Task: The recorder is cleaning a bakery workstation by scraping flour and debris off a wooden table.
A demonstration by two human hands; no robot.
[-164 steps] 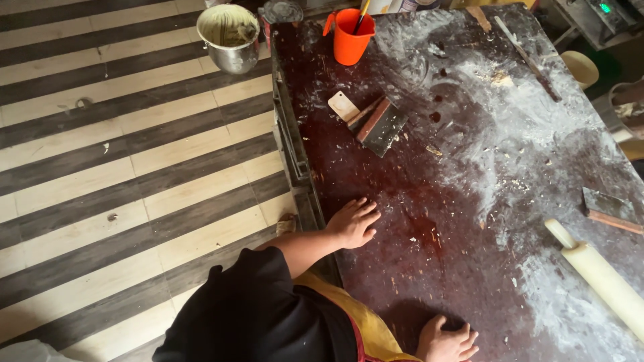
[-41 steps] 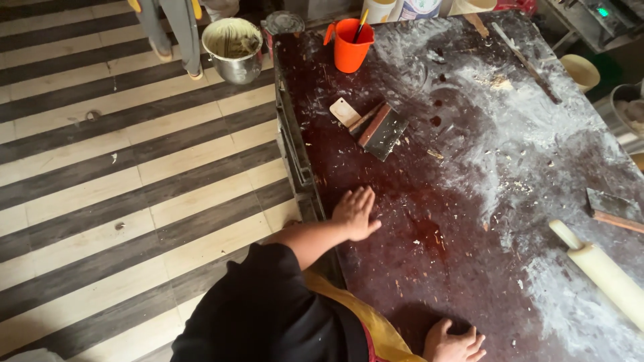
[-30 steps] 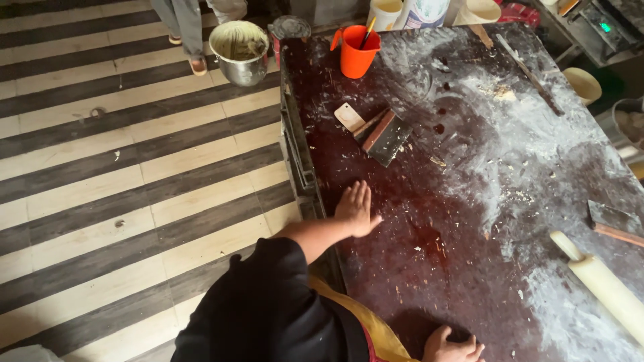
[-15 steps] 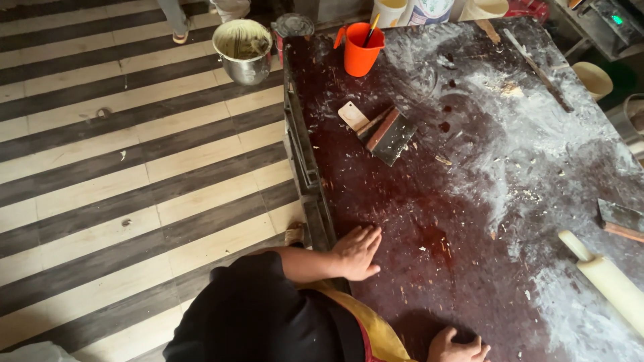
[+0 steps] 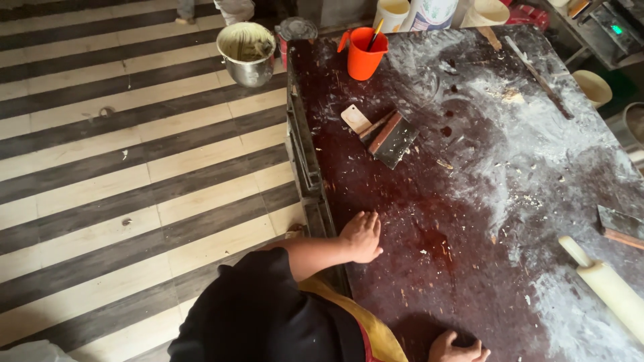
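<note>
The left hand [image 5: 362,236] is laid flat and empty on the dark red, flour-dusted desk [image 5: 429,201] near its edge, as if for support; the right hand [image 5: 458,348] is pressed down, curled, with nothing visibly held.

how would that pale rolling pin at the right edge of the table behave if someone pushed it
The rolling pin is a smooth cylinder lying flat, so it would probably roll if nudged sideways. It lies near the table edge, so it might roll off. The loose flour around it may let it slide.

Blk short-sleeve top, yellow apron w/ red trim.
</note>
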